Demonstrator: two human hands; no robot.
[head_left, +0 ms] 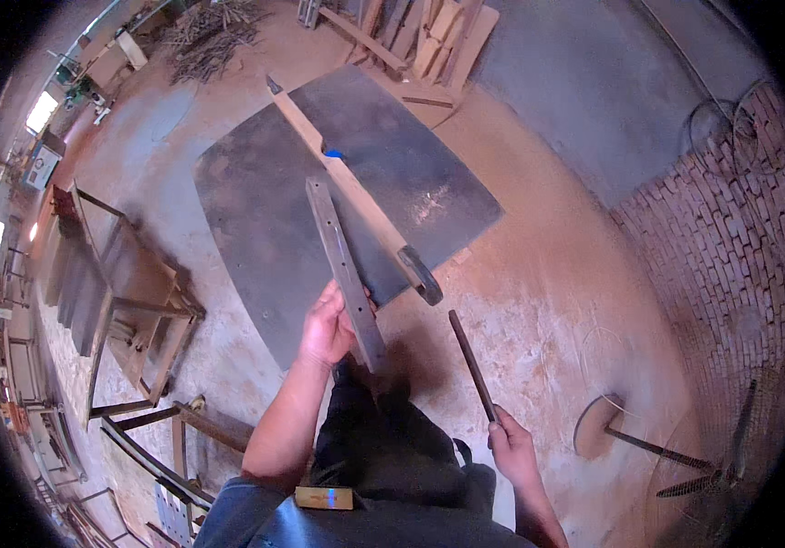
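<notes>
My left hand (327, 324) is closed around a long, flat grey bar (336, 237) with several small holes along its face. The bar slants up and away from me, its lower end near my legs. Lower right, my right hand (511, 443) grips one end of a thin dark rod (472, 365), which points up and to the left; its exact kind is unclear. Beyond the bar, a long wooden piece (360, 196) with dark ends and a blue spot near its notch lies diagonally over a dark, flat sheet (251, 205).
A standing fan (726, 475) with a round base (595, 429) is at right, beside stacked bricks (712, 237). Metal-framed racks (109, 310) stand at left. Planks (443, 41) lean at the back, near a pile of sticks (210, 41).
</notes>
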